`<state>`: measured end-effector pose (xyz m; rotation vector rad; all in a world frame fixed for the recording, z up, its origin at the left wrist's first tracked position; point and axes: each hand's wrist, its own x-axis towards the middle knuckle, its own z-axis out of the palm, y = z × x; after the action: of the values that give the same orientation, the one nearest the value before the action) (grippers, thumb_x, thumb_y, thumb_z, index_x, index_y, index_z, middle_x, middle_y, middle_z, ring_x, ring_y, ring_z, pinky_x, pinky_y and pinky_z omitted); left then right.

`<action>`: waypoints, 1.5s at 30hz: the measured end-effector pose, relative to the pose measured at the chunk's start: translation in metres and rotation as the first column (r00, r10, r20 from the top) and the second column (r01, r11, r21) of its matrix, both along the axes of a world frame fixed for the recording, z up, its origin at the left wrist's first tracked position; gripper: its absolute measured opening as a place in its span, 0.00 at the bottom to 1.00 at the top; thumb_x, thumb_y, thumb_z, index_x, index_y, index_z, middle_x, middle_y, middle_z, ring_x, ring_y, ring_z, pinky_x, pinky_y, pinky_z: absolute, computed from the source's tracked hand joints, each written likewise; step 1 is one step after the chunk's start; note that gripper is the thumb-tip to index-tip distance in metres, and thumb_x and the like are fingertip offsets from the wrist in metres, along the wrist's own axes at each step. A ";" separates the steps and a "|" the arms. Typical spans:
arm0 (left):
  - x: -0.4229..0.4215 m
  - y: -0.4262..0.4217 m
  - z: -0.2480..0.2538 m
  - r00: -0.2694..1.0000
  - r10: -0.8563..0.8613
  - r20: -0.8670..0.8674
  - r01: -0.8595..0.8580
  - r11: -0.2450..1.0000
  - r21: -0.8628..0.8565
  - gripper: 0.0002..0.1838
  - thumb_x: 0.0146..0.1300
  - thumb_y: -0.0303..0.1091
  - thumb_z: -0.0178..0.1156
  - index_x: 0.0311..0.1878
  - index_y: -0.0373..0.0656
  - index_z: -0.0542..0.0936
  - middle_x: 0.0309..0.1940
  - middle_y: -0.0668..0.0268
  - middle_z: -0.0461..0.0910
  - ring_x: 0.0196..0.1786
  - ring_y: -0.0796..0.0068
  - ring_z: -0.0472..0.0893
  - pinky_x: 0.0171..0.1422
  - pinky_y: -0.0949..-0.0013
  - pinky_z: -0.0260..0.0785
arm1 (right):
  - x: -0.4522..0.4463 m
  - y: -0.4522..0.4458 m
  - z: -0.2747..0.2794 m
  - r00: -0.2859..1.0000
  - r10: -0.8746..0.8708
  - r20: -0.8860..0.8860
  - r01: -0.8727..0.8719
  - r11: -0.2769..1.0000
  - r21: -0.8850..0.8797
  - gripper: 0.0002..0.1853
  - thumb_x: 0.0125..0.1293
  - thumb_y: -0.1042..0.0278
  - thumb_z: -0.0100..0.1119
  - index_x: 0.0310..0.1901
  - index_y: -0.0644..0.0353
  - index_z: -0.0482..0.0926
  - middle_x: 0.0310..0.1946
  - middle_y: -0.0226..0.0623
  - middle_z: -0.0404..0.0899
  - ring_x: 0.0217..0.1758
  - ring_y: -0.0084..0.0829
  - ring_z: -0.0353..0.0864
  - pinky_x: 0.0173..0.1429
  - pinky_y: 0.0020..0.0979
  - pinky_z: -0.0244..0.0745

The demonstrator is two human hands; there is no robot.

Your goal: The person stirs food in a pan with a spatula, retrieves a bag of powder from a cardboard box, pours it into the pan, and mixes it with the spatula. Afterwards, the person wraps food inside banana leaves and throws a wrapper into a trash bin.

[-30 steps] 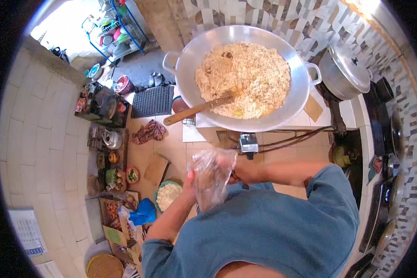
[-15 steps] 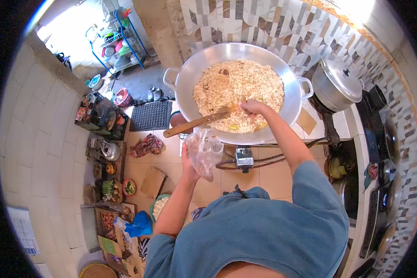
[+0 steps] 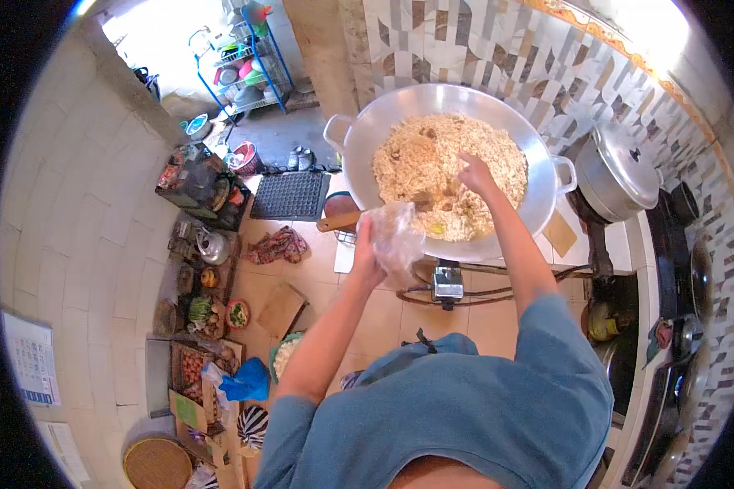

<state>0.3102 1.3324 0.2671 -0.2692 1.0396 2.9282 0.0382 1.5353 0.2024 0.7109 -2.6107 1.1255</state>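
Observation:
A wide metal pan point(image 3: 444, 102) holds a heap of pale, crumbly food point(image 3: 457, 175) with darker specks and a yellowish patch. My left hand point(image 3: 369, 259) grips a clear plastic bag point(image 3: 398, 244) at the pan's near edge; brownish contents show faintly through it. The wooden paddle point(image 3: 338, 221) lies across the pan's near left rim, partly hidden by the bag. Over the food, my right hand point(image 3: 475, 174) has a finger stretched out, and nothing can be made out in it.
A lidded pot point(image 3: 616, 179) stands right of the pan. Below the pan is a metal burner box point(image 3: 447, 283) with hoses. At the left are a black mat point(image 3: 289, 196), a cloth point(image 3: 277, 245), a kettle point(image 3: 213, 244) and a blue bag point(image 3: 245, 380).
My right hand came from the bag to the pan, then shifted over the food. My left hand raised the bag towards the pan's near edge. The view has shifted slightly.

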 end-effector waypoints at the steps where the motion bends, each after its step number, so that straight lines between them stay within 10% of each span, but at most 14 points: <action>1: -0.019 0.000 0.000 0.997 0.045 0.056 -0.036 0.987 -0.155 0.34 0.65 0.60 0.40 0.60 0.39 0.68 0.53 0.58 0.74 0.54 0.57 0.75 0.60 0.60 0.66 | 0.006 0.001 0.018 0.993 -0.019 0.116 0.031 0.994 -0.105 0.16 0.54 0.59 0.60 0.39 0.62 0.81 0.34 0.48 0.81 0.38 0.36 0.81 0.48 0.33 0.74; 4: -0.072 -0.010 0.013 0.985 0.038 0.166 0.119 0.542 -0.832 0.34 0.62 0.60 0.47 0.59 0.38 0.70 0.53 0.52 0.73 0.56 0.57 0.73 0.61 0.63 0.63 | 0.054 0.006 0.085 0.870 -0.151 0.469 0.097 0.986 0.138 0.17 0.56 0.52 0.59 0.32 0.60 0.83 0.27 0.41 0.82 0.31 0.30 0.81 0.43 0.31 0.75; 7: -0.140 -0.008 -0.020 0.986 0.106 0.129 0.100 0.245 -0.964 0.36 0.63 0.60 0.46 0.57 0.34 0.71 0.54 0.45 0.71 0.59 0.54 0.70 0.62 0.62 0.61 | 0.065 0.013 0.038 0.722 0.222 0.655 -0.213 0.972 -0.094 0.14 0.60 0.58 0.57 0.35 0.60 0.82 0.25 0.29 0.81 0.27 0.20 0.77 0.33 0.22 0.72; 12: -0.138 0.037 0.019 0.987 0.135 0.086 0.050 0.252 -0.966 0.37 0.61 0.63 0.44 0.46 0.29 0.76 0.42 0.46 0.78 0.48 0.55 0.77 0.50 0.61 0.66 | 0.096 -0.007 0.050 0.653 0.627 0.424 0.087 0.494 -0.865 0.20 0.62 0.62 0.55 0.55 0.60 0.72 0.45 0.32 0.77 0.44 0.20 0.74 0.46 0.24 0.71; 15: -0.138 0.048 0.012 0.992 0.059 0.115 0.074 0.469 -0.880 0.37 0.62 0.63 0.44 0.54 0.32 0.72 0.51 0.49 0.74 0.54 0.58 0.74 0.56 0.61 0.64 | 0.085 -0.006 0.043 0.761 0.465 0.452 -0.166 0.814 -0.557 0.23 0.62 0.57 0.56 0.56 0.60 0.71 0.47 0.33 0.76 0.46 0.20 0.73 0.45 0.25 0.71; 22: -0.120 0.035 -0.012 0.907 -0.254 0.335 0.412 0.701 -0.583 0.30 0.65 0.56 0.45 0.58 0.38 0.70 0.52 0.62 0.74 0.52 0.67 0.74 0.56 0.65 0.65 | 0.104 0.013 0.077 0.701 0.409 0.585 -0.267 0.910 -0.317 0.25 0.63 0.43 0.52 0.51 0.56 0.75 0.37 0.35 0.79 0.38 0.30 0.76 0.44 0.32 0.71; 23: -0.115 0.031 -0.013 0.879 -0.299 0.372 0.465 0.712 -0.526 0.30 0.65 0.56 0.45 0.59 0.39 0.69 0.53 0.61 0.74 0.53 0.67 0.74 0.58 0.65 0.64 | 0.086 0.003 0.007 0.904 0.416 -0.100 -0.428 0.885 -0.185 0.25 0.64 0.43 0.49 0.47 0.58 0.77 0.29 0.31 0.78 0.33 0.29 0.75 0.38 0.30 0.71; 27: -0.111 0.029 -0.026 0.817 -0.380 0.434 0.543 0.761 -0.354 0.32 0.67 0.57 0.41 0.62 0.39 0.65 0.57 0.59 0.71 0.59 0.65 0.70 0.63 0.63 0.61 | 0.121 0.003 0.078 0.641 0.589 0.493 -0.295 0.781 -0.550 0.24 0.64 0.42 0.49 0.41 0.57 0.79 0.25 0.27 0.74 0.30 0.25 0.72 0.33 0.25 0.68; 30: -0.114 0.039 -0.006 0.824 -0.393 0.409 0.546 0.745 -0.383 0.34 0.67 0.60 0.37 0.63 0.40 0.64 0.58 0.58 0.70 0.60 0.64 0.69 0.65 0.62 0.60 | 0.107 -0.002 0.083 0.325 0.339 0.883 0.009 0.932 -0.362 0.23 0.63 0.40 0.50 0.39 0.53 0.80 0.25 0.25 0.73 0.25 0.19 0.67 0.25 0.22 0.60; 33: -0.111 0.053 0.019 0.843 -0.392 0.369 0.474 0.865 -0.163 0.36 0.66 0.62 0.34 0.63 0.41 0.64 0.57 0.58 0.70 0.58 0.64 0.71 0.63 0.62 0.63 | 0.112 0.005 0.082 0.461 0.546 0.700 -0.035 0.799 -0.600 0.21 0.61 0.38 0.50 0.34 0.48 0.78 0.21 0.22 0.70 0.19 0.15 0.61 0.20 0.20 0.50; 36: -0.114 0.058 0.039 0.901 -0.387 0.196 0.401 0.916 -0.031 0.36 0.67 0.62 0.33 0.63 0.41 0.64 0.56 0.58 0.71 0.56 0.64 0.73 0.60 0.62 0.65 | 0.111 0.009 0.072 0.082 0.833 0.548 0.440 0.463 -0.769 0.25 0.65 0.37 0.43 0.29 0.53 0.75 0.14 0.23 0.63 0.15 0.16 0.58 0.18 0.22 0.51; 40: -0.147 0.038 -0.004 0.886 -0.411 0.213 0.453 0.865 -0.217 0.36 0.67 0.62 0.32 0.63 0.41 0.64 0.54 0.57 0.72 0.54 0.63 0.74 0.58 0.60 0.67 | 0.071 0.002 0.064 0.252 0.528 0.811 0.144 0.809 -0.570 0.25 0.64 0.39 0.44 0.28 0.55 0.74 0.14 0.23 0.62 0.14 0.17 0.59 0.18 0.22 0.53; 45: -0.165 0.029 -0.025 0.933 -0.103 0.344 0.202 0.943 -0.266 0.35 0.67 0.62 0.31 0.63 0.42 0.62 0.55 0.57 0.71 0.56 0.61 0.73 0.61 0.57 0.66 | -0.016 0.032 0.028 0.322 0.415 0.851 -0.432 0.864 -0.258 0.24 0.59 0.49 0.57 0.43 0.65 0.72 0.22 0.32 0.72 0.21 0.21 0.70 0.25 0.23 0.65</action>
<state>0.1454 1.3610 0.2425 -0.6234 1.3676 2.4661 0.0222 1.5676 0.2303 1.0764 -3.3673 2.1480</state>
